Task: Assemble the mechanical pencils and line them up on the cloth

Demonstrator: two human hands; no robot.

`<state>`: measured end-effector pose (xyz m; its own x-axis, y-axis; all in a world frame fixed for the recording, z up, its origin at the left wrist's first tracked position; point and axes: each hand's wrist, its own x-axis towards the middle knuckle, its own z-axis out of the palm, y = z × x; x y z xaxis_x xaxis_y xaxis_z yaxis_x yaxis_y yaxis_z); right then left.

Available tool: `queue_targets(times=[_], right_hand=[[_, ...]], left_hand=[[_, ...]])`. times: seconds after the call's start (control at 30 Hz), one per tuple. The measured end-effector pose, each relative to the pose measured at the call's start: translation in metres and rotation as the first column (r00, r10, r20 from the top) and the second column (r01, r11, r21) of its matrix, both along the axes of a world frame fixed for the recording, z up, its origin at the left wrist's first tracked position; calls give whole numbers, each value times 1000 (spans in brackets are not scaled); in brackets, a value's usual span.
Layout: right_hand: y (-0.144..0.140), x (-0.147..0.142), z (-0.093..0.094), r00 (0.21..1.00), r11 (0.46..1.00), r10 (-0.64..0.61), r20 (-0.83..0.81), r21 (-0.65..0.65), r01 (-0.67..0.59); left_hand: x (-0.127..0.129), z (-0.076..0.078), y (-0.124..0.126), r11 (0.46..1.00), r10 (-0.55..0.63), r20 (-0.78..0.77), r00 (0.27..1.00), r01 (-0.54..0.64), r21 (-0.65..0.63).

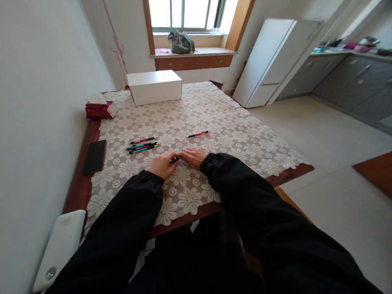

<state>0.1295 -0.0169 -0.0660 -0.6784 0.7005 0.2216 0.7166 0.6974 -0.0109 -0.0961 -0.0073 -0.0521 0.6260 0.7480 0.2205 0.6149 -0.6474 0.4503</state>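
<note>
- Pen (175, 160) sits just below the middle of the frame, held between both hands low over the cloth; only a short dark and teal stretch shows between the fingers.
- Worktop (79, 188) fills the middle and left of the frame, dark wood under a lace cloth (218, 121) with a flower pattern.
- White box (154, 86) stands at the far end of the cloth, in the upper middle of the frame.
- White device (62, 247) lies at the lower left, at the near corner of the worktop, beside the left sleeve.
- Black phone (94, 156) lies flat on bare wood at the left edge, just off the cloth.
- Red tissue pack (99, 109) sits at the upper left, close to the wall.
- Left hand (161, 164) is closed around the left end of the pen, knuckles up.
- Right hand (193, 156) is pinched on the right end of the pen, fingertips meeting those of the left hand.
- Three pens (143, 144) lie close together on the cloth just above and left of the hands, roughly parallel.
- Single red pen (198, 134) lies alone above and right of the hands, well apart from the three.
</note>
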Motion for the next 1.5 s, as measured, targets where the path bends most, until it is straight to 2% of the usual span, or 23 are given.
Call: queue_targets(times=[0.2,0.33,0.57,0.73,1.0,1.1,1.2,1.33,1.43,1.5], right_hand=[[-6,-2,0,996,999,-12,-89,-32,9],[-5,0,3,992,998,0,-123,-61,-8],[6,0,10,988,974,-4,-154,-223,-31],[8,5,1,973,989,21,-231,-139,-55],[16,22,-10,962,996,31,-272,-77,-53],[22,28,-14,947,995,71,-313,-46,-90],[30,36,-17,941,992,103,-322,-38,-122],[36,46,-19,946,999,15,-324,-41,-29],[35,48,-15,942,999,-54,-331,-13,52],[30,45,-10,940,1000,-14,-341,3,16]], left_hand=[[1,0,-3,1000,-2,-23,1000,3,21],[3,2,-7,999,41,-51,998,-40,19],[4,7,-7,984,144,16,989,-142,-112],[3,7,-6,990,79,19,997,-76,-118],[1,5,-5,999,28,19,999,-27,-32],[1,5,-5,998,60,9,998,-59,-2],[-2,5,-4,989,145,-15,989,-144,37],[-8,5,1,967,245,-36,969,-241,86],[-11,6,3,971,231,-13,973,-229,68],[-11,5,3,985,168,-3,986,-167,50]])
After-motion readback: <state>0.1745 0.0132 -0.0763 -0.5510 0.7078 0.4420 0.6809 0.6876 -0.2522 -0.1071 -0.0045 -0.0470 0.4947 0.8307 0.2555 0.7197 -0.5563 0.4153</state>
